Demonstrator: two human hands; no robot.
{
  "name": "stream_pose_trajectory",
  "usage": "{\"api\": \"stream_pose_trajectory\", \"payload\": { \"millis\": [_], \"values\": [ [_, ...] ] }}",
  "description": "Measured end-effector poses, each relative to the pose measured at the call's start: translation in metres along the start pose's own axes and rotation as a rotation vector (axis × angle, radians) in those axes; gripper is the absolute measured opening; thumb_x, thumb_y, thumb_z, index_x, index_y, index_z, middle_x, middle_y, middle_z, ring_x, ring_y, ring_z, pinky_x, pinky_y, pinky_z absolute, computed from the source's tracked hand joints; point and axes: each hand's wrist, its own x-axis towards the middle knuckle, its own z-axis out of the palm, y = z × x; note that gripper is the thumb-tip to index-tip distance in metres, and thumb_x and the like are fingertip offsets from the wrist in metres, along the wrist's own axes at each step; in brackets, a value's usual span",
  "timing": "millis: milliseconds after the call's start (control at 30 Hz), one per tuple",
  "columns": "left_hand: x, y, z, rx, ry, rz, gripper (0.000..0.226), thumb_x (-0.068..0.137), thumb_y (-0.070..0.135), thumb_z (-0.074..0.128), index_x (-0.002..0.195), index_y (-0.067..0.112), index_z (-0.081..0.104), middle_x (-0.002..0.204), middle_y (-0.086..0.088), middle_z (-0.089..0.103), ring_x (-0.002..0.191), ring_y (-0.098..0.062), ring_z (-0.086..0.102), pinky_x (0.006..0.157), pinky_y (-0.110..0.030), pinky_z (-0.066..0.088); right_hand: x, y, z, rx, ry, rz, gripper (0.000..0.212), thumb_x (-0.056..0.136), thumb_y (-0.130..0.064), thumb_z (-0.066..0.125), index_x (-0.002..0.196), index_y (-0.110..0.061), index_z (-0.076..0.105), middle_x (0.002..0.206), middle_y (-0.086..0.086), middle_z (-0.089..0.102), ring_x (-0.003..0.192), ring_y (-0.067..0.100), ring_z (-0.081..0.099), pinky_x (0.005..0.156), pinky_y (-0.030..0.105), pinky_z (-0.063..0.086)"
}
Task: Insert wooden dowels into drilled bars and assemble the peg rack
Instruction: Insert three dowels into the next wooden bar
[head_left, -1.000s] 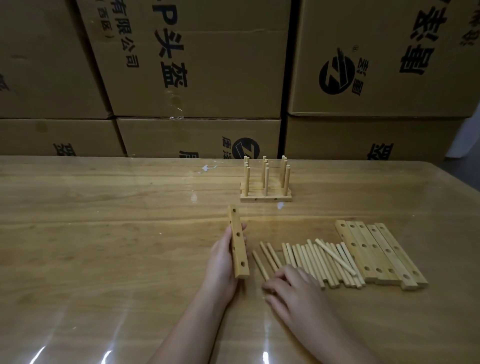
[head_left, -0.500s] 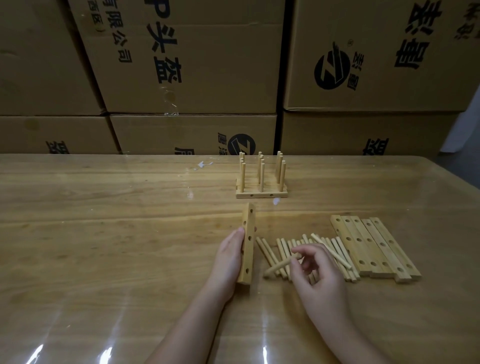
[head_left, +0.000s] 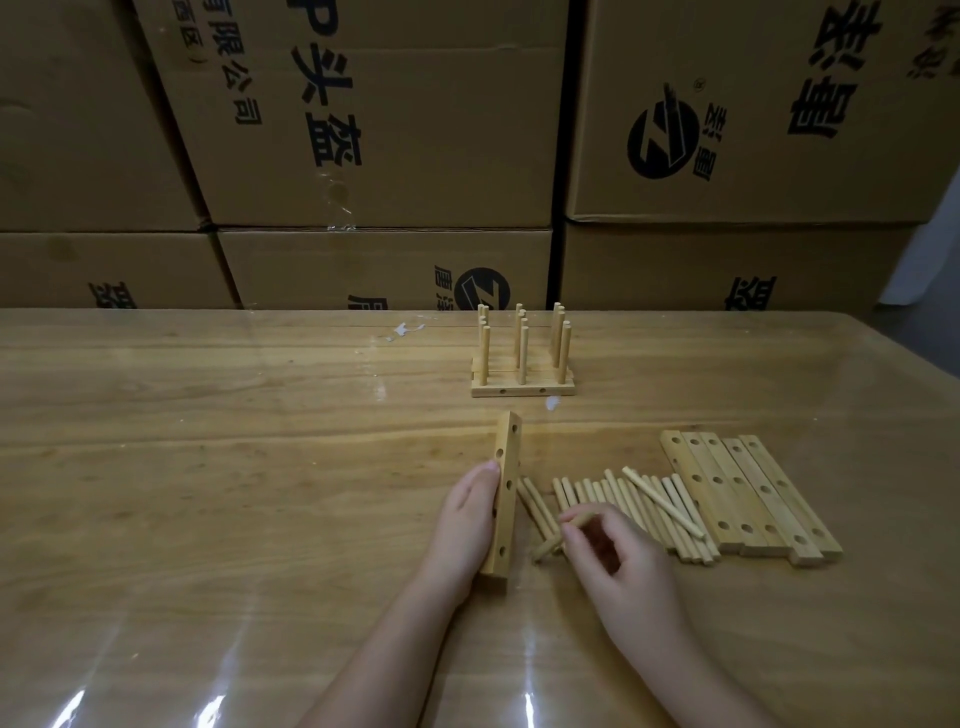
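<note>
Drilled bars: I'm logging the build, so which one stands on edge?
The bar against the left hand: it stands on its long edge, holes facing right, while the other bars lie flat side by side.

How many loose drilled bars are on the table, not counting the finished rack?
6. One bar stands on edge, steadied by the left hand. Five flat bars lie side by side, right of the dowel pile. Another could be hidden underneath.
</note>
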Motion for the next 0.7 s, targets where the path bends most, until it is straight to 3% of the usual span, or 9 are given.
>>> {"api": "stream_pose_trajectory", "payload": {
  "millis": [133, 267, 433, 567, 700],
  "values": [
    [-0.002, 0.004, -0.001, -0.094, -0.045, -0.006, 0.042, 0.100, 0.023, 0.040, 0.074, 0.029, 0.072, 0.065, 0.009, 0.065, 0.061, -0.005, 0.058, 0.057, -0.016, 0.045, 0.002, 0.000, -0.005, 0.327, 0.045, 0.183, 0.025, 0.084, -0.012, 0.064, 0.083, -0.037, 0.065, 0.078, -0.003, 0.071, 0.070, 0.013, 0.068, 0.059, 0.022, 0.055],
    [-0.004, 0.005, -0.003, -0.170, -0.094, -0.039, 0.028, 0.099, 0.022, 0.044, 0.103, 0.022, 0.072, 0.072, 0.005, 0.069, 0.065, -0.007, 0.063, 0.060, -0.019, 0.048, 0.007, 0.002, -0.007, 0.509, 0.136, 0.253, 0.011, 0.083, -0.009, 0.063, 0.089, -0.018, 0.064, 0.085, 0.004, 0.073, 0.079, 0.018, 0.070, 0.062, 0.020, 0.055],
    [-0.006, 0.007, -0.005, -0.189, -0.167, -0.044, 0.023, 0.095, 0.022, 0.051, 0.109, 0.024, 0.069, 0.079, -0.004, 0.071, 0.070, -0.013, 0.066, 0.064, -0.023, 0.054, 0.013, 0.007, -0.010, 0.568, 0.195, 0.328, 0.010, 0.086, -0.007, 0.061, 0.095, -0.011, 0.062, 0.088, 0.003, 0.074, 0.084, 0.018, 0.071, 0.066, 0.019, 0.055],
    [-0.009, 0.009, -0.004, -0.233, -0.186, -0.024, 0.022, 0.092, 0.023, 0.053, 0.108, 0.025, 0.068, 0.071, -0.011, 0.067, 0.050, -0.018, 0.061, 0.048, -0.024, 0.052, 0.014, 0.006, -0.010, 0.581, 0.193, 0.334, 0.009, 0.086, -0.006, 0.061, 0.095, -0.008, 0.061, 0.086, 0.004, 0.074, 0.078, 0.018, 0.071, 0.062, 0.018, 0.054],
    [-0.008, 0.008, -0.006, -0.204, -0.176, -0.029, 0.021, 0.091, 0.026, 0.054, 0.106, 0.030, 0.069, 0.072, -0.009, 0.069, 0.046, -0.016, 0.059, 0.044, -0.022, 0.050, 0.013, 0.006, -0.009, 0.527, 0.191, 0.308, 0.008, 0.088, -0.006, 0.059, 0.094, -0.010, 0.062, 0.082, 0.004, 0.073, 0.072, 0.017, 0.069, 0.061, 0.020, 0.054]
  ]
}}
